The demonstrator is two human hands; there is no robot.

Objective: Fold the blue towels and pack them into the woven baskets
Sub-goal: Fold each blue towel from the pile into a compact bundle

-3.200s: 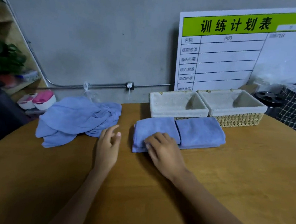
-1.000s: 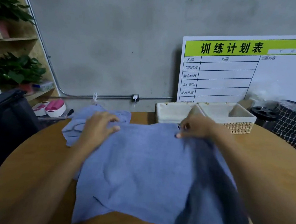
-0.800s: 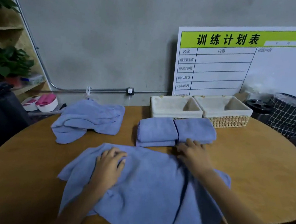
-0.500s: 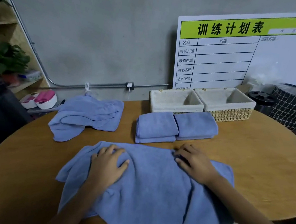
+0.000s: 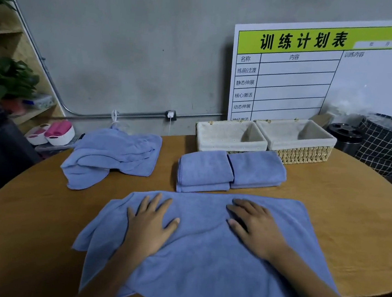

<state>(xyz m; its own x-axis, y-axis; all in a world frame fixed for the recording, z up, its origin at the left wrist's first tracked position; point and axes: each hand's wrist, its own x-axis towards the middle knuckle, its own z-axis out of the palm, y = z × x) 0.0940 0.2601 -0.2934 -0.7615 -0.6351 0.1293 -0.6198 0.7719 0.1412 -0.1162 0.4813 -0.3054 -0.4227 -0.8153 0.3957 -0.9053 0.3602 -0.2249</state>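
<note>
Hands, left hand [image 5: 150, 223] and right hand [image 5: 255, 228], are pressing flat and released on a towel [image 5: 201, 252] lying across a round wooden table [image 5: 342, 210] against a grey wall [image 5: 133, 46].

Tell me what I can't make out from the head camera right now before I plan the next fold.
- Near edge of the spread towel: hangs past the table edge and is cut off by the frame bottom.
- Loose towel pile: bunched, so its count is unreadable.
- Left basket and right basket: near walls hide part of the floors.
- Folded stacks: layer count unclear.
- Towel under the left hand and right hand: creases hidden.
</note>
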